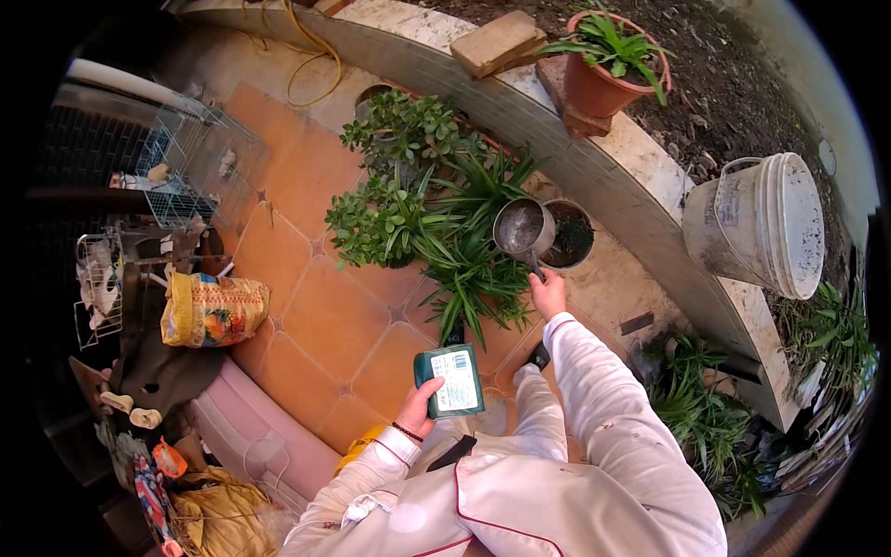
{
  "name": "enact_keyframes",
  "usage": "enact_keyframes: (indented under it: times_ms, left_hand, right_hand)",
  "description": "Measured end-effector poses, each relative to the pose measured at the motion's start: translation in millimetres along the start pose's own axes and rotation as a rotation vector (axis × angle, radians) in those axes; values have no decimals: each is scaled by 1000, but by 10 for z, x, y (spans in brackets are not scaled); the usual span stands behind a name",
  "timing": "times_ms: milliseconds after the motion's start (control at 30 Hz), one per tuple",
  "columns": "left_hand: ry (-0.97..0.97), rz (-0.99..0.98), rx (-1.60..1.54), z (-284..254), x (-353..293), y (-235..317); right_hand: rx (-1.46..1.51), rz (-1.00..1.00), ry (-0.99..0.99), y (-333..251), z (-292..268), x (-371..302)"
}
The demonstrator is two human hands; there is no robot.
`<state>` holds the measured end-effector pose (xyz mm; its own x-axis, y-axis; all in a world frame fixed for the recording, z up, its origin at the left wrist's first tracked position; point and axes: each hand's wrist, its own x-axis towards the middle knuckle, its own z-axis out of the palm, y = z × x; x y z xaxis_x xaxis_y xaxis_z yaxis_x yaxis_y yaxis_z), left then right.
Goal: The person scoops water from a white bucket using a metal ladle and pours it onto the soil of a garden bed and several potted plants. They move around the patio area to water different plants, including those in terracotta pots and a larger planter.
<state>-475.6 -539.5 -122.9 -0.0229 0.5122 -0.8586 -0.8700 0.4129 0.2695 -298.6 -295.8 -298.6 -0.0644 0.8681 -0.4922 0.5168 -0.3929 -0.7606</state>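
My right hand (549, 295) is closed round the dark handle of a small metal saucepan (522, 226), which is held out in front of me. The pan's inside looks greyish and worn. It overlaps the left edge of a round pot of dark soil (573, 238); whether the two touch I cannot tell. In my left hand (417, 411), close to my body, is a dark green flat packet (473, 405) with a white printed label, gripped at its left side with the thumb on top. Leafy potted plants (394, 218) stand just beyond.
A low curved wall (640, 209) runs along the right, bearing bricks (492, 45), a terracotta pot (599, 91) and a white bucket (754, 223). On the left are a wire cage (186, 200), a colourful bag (218, 311) and a pink padded seat (269, 418). Orange tiles (334, 316) cover the floor.
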Motion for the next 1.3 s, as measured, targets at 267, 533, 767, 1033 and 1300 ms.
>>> enact_keyframes:
  times_ms: [267,533,767,1033,1300]
  left_hand:
    - [106,7,17,-585,7,313]
    - [127,-42,-41,-752,10,499]
    - [78,-30,-60,-812,80,570]
    - [80,-59,-81,-781,109,597]
    - [88,-77,-45,-785,196,489]
  right_hand:
    - [-430,21,110,-342,976,492]
    - [-549,230,87,-479,1396,628]
    - [-566,175,117,-361,1334,513]
    - [-534,155,94,-319,1330,574]
    - [-664,229,114,-434,1461,643]
